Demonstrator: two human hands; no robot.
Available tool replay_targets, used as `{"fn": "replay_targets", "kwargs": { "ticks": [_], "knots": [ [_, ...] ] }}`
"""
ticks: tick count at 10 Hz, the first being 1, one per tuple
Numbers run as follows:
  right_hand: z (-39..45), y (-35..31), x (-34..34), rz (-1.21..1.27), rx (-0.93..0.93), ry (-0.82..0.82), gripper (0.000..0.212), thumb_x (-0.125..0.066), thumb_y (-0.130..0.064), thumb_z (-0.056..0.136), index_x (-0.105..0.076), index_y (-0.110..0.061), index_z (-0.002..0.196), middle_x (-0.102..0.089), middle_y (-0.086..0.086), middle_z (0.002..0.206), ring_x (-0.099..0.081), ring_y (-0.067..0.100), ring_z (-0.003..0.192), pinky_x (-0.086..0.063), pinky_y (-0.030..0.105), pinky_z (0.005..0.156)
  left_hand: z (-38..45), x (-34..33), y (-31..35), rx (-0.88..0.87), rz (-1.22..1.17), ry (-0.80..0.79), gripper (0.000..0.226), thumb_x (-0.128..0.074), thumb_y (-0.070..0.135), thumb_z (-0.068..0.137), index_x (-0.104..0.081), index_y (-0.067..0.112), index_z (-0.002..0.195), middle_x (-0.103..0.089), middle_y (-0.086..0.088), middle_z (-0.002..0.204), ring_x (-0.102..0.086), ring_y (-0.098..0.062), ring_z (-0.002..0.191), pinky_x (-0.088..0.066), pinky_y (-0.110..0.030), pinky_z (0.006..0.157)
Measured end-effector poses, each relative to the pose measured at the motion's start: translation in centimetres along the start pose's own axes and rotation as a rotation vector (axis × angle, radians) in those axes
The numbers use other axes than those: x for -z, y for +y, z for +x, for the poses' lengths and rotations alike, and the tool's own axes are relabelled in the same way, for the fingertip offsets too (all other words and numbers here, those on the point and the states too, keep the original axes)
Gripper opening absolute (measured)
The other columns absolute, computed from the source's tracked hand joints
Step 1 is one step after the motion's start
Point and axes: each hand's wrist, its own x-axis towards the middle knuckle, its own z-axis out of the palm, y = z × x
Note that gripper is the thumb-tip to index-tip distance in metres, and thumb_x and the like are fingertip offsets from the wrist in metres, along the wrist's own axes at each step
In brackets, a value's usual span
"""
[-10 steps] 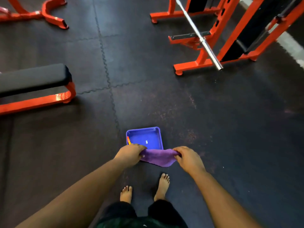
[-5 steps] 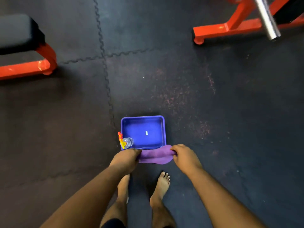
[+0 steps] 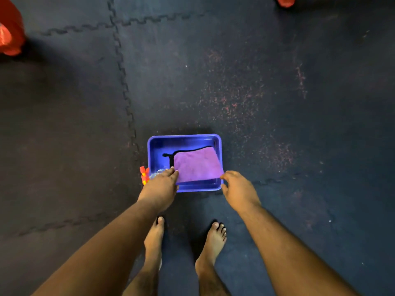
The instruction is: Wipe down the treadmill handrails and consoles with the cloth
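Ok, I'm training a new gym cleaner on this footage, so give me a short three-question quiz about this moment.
1. True or false: the purple cloth lies inside the blue tray.
2. Which hand is nearer the spray bottle? A) left hand B) right hand
3. Fill in: the tray rests on the dark rubber ____.

Key:
1. True; the cloth covers the tray's right part, and both hands pinch its near corners.
2. A; the bottle sits by the tray's near-left corner, partly hidden by the left hand.
3. floor mat.
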Motion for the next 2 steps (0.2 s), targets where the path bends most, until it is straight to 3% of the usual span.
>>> {"fn": "replay_targets", "kwargs": {
  "ticks": [1, 2],
  "knots": [
    [-0.4, -0.4, -0.1, 0.128, -0.022, 0.025, 0.035, -0.068, -0.023, 0.095, -0.069, -0.012, 0.128, -0.065, 0.007, 0.133, -0.061, 0.026, 0.122, -0.045, 0.032, 0.101, -0.8, 0.5, 0.2, 0.031, -0.154, 0.025, 0.066, -0.049, 0.042, 0.106, -0.026, 0.015, 0.162, -0.021, -0.004, 0.170, -0.025, -0.024, 0.155, -0.024, -0.035, 0.123],
    [-1.5, -2.0, 1.7, 0.427, -0.146, 0.095, 0.039, -0.070, -0.025, 0.097, -0.066, -0.011, 0.133, -0.062, 0.009, 0.137, -0.058, 0.024, 0.128, -0.040, 0.028, 0.107, -3.1, 3.3, 1.7, 0.135, -0.460, 0.062, 0.068, -0.055, 0.045, 0.104, -0.032, 0.014, 0.160, -0.030, -0.004, 0.167, -0.031, -0.022, 0.153, -0.025, -0.031, 0.120]
  ]
}}
